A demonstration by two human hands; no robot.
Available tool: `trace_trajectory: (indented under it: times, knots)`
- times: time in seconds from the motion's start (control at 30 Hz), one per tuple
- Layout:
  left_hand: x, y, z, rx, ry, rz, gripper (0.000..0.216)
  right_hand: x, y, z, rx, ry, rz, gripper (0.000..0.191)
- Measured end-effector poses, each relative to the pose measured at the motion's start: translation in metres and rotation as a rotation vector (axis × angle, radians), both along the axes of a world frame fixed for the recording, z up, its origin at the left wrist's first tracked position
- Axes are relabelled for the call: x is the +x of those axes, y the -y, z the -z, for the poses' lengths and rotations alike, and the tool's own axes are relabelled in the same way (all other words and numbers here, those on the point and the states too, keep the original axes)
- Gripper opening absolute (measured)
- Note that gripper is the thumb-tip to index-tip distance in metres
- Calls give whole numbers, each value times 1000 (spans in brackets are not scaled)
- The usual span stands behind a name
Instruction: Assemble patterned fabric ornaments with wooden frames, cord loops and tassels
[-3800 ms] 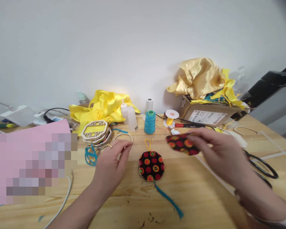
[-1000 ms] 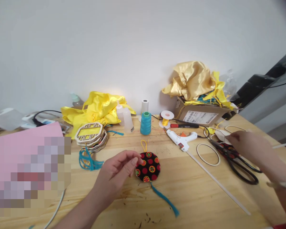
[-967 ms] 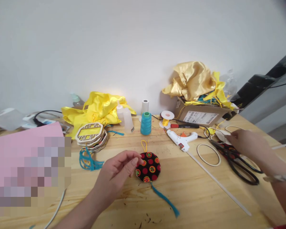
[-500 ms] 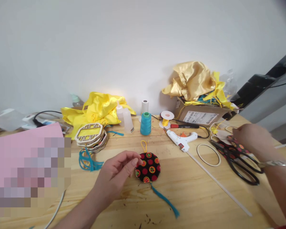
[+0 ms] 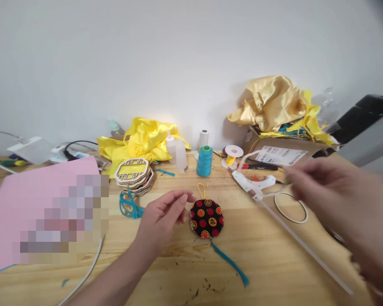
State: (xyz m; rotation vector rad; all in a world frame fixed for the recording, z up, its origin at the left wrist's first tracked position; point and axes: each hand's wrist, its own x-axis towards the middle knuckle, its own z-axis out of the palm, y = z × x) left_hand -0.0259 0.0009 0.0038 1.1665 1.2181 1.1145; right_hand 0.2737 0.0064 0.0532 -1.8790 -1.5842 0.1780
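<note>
A round black fabric pendant point(image 5: 207, 217) with red dots and flower shapes lies flat, its yellow loop point(image 5: 201, 190) at the top and a teal tassel point(image 5: 230, 263) below. Just left of it rests my left hand point(image 5: 166, 212), fingers loosely curled and holding nothing; its fingertips are near the pendant's upper left edge. My right hand point(image 5: 332, 195), blurred by motion, pinches a thin off-white ring point(image 5: 250, 154) above the glue gun point(image 5: 252, 185). A second off-white ring point(image 5: 290, 208) lies on the table, partly behind my right hand.
A clear glue stick point(image 5: 309, 248) extends from the glue gun. Teal thread point(image 5: 204, 162), a yellow spool point(image 5: 234, 152) and plastic bottles point(image 5: 180, 156) stand behind. Stacked wooden frames point(image 5: 132, 171) and a pink sheet point(image 5: 67, 182) are left; a box point(image 5: 312, 148) of fabric stands right.
My right hand has moved left from the right-hand pile, bringing a ring with it. The view has shifted, and my left hand stays beside the pendant.
</note>
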Motion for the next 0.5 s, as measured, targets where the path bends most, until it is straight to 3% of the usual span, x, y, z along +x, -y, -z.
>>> trace_trajectory:
  times: [0.1,0.17,0.33,0.5]
  knots:
    - [-2,0,3,-37,93,43,36,-84,-4,4,-230,-367,-300,21]
    - [-3,-1,5,-68,106,70,37,-107,-10,19,-365,-476,-382,18]
    - [-3,-5,4,-132,-36,40,28,-102,-20,53,-460,-564,-510,27]
    - [-2,-11,2,-197,-88,-31,24,-87,-25,66,-388,-371,-429,18]
